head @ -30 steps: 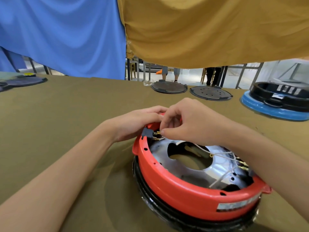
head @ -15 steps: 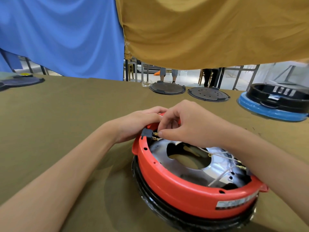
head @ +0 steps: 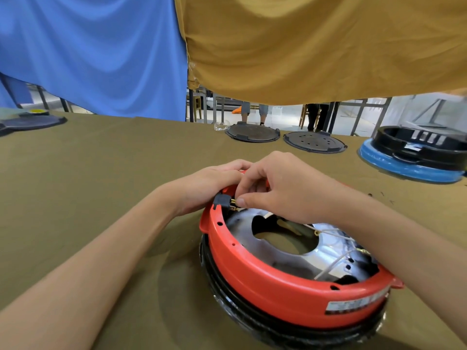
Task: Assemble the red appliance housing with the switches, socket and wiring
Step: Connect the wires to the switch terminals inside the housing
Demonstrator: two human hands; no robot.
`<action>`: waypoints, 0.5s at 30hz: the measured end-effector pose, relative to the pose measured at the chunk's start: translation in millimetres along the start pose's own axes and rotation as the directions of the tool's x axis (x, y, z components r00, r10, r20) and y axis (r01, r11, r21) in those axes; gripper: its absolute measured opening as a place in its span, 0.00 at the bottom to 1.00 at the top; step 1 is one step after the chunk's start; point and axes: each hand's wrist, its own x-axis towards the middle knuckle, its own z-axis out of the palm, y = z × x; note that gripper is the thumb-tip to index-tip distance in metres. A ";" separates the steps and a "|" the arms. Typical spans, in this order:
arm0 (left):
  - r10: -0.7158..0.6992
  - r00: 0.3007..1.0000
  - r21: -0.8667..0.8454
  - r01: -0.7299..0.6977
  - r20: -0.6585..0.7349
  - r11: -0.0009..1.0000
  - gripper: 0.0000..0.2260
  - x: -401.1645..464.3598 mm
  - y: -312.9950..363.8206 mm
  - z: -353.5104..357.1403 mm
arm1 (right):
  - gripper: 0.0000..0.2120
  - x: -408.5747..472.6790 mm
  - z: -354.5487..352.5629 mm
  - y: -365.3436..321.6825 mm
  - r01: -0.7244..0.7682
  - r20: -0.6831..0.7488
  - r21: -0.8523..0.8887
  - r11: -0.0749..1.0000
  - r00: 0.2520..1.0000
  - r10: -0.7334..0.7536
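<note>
Housing (head: pixel 265 281) sits upside down; my left hand (head: pixel 209 184) grips its far rim, right hand (head: pixel 275 190) pinches a wire terminal (head: pixel 233 202) (by the black switch (head: pixel 222 200)).

Both hands (head: pixel 252 188) at red housing (head: pixel 278 281) rim, by black switch (head: pixel 222 200)

Table (head: pixel 106 173) covered in olive-brown cloth. Red housing (head: pixel 265 281) sits near edge, right of centre, open side up on a black ring (head: pixel 227 296). Far edge: two dark round plates (head: pixel 252 133) (head: pixel 314 142) side by side, a small clear item (head: pixel 222 125) just left of them. Far right: blue-rimmed black housing (head: pixel 414 155). Far left: another dark plate (head: pixel 32 121), partly cut off.
</note>
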 end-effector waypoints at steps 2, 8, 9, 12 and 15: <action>0.005 1.000 0.011 -0.005 -0.009 1.000 0.12 0.4 -0.9 -0.6 | 0.05 0.5 -1.6 0.7 -0.011 -0.011 0.027 1.000 1.000 0.011; 0.001 1.000 0.039 -0.001 0.002 0.999 0.12 -1.0 2.8 1.1 | 0.07 -0.1 -5.6 3.5 -0.031 -0.018 0.059 0.998 0.999 0.032; -0.005 1.000 0.033 0.005 0.008 0.999 0.12 -0.9 3.2 1.2 | 0.06 -0.5 -4.0 3.0 -0.026 0.007 0.041 0.999 1.000 0.026; -0.002 1.000 0.039 0.002 0.004 0.999 0.10 -0.8 2.8 0.5 | 0.06 -0.3 -0.8 3.3 -0.006 0.017 -0.016 1.000 1.000 0.006; 0.007 1.000 0.041 -0.007 -0.002 0.999 0.10 -1.0 2.7 0.9 | 0.05 -0.6 -0.5 2.9 0.005 0.014 -0.042 0.999 1.000 -0.004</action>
